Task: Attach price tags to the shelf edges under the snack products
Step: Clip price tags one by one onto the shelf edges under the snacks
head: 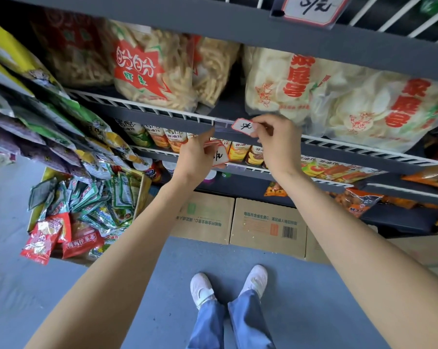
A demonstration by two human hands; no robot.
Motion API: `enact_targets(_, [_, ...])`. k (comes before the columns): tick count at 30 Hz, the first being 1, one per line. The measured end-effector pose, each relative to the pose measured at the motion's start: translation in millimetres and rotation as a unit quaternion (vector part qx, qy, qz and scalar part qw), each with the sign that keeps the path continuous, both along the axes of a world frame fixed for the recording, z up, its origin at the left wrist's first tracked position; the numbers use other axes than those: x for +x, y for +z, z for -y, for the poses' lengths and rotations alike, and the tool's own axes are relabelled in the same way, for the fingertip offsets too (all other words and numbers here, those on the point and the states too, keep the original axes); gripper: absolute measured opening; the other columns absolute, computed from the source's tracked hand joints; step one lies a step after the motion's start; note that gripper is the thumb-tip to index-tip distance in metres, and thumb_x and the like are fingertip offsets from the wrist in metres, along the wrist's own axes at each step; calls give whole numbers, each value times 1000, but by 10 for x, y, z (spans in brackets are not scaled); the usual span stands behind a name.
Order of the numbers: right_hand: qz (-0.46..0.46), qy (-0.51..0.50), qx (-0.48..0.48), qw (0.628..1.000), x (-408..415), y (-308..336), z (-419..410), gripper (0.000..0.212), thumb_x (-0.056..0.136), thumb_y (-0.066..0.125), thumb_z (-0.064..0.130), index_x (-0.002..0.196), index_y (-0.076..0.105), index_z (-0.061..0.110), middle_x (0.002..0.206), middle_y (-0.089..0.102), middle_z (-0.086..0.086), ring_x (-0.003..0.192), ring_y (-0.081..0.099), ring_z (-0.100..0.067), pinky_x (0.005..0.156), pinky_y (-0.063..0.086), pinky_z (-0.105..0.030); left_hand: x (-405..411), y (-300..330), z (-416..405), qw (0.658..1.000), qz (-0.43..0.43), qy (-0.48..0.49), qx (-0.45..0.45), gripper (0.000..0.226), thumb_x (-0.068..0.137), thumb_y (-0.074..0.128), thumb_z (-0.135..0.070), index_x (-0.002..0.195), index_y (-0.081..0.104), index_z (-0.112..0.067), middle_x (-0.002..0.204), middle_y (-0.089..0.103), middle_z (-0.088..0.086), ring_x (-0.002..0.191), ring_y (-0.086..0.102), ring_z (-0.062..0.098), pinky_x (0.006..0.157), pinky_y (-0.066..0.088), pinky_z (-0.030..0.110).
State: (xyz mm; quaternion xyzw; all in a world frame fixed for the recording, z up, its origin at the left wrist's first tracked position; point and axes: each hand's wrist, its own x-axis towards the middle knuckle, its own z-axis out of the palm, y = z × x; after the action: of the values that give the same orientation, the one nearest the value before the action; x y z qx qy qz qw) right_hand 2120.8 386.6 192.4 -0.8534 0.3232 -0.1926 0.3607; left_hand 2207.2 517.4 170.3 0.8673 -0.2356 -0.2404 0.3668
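Price tag [243, 126], white with red border, at frame centre, against the clear holder strip [223, 125] on the grey shelf edge [339, 150]. Right hand [276, 137] pinches it, thumb and fingers clamped on its right end. Left hand [197, 157], lower left of it, grips spare tags [219, 154]; forefinger touches the strip. Prawn cracker bags [339, 102] above.

White price tag [243, 126] with red border and black handwriting; grey shelf edge [339, 149]; clear snack bags [339, 102] printed red.
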Motion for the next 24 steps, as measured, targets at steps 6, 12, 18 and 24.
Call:
enact_targets(6, [-7, 48, -148, 988, 160, -69, -43, 14, 87, 58, 4, 92, 71, 3, 85, 69, -12, 76, 61, -23, 70, 39, -21, 97, -5, -114, 994, 52, -77, 51, 47, 95, 44, -6, 140, 41, -21, 117, 64, 13, 100, 60, 34, 81, 46, 32])
enact_targets(12, [-59, 66, -219, 972, 217, -174, -105, 14, 88, 61, 15, 94, 72, 10, 95, 62, -10, 78, 62, -29, 57, 43, -30, 85, 2, -136, 990, 69, -100, 73, 51, 95, 43, -5, 142, 37, -23, 103, 68, 18, 88, 59, 36, 79, 51, 41])
enact_targets(18, [-106, 50, -320, 940, 271, -263, -87, 18, 70, 73, 5, 80, 63, 16, 72, 59, -4, 56, 58, -25, 41, 32, -22, 91, 29, -136, 991, 57, -96, 74, 51, 96, 42, -3, 143, 36, -23, 100, 67, 19, 58, 50, 22, 68, 52, 35])
enact_targets(24, [-103, 67, -340, 932, 246, -293, -115, 19, 64, 80, 6, 74, 66, 15, 69, 58, -4, 47, 56, -23, 39, 27, -18, 145, 2, -114, 991, 62, -96, 75, 53, 94, 41, -1, 143, 37, -22, 113, 65, 17, 74, 61, 30, 71, 50, 33])
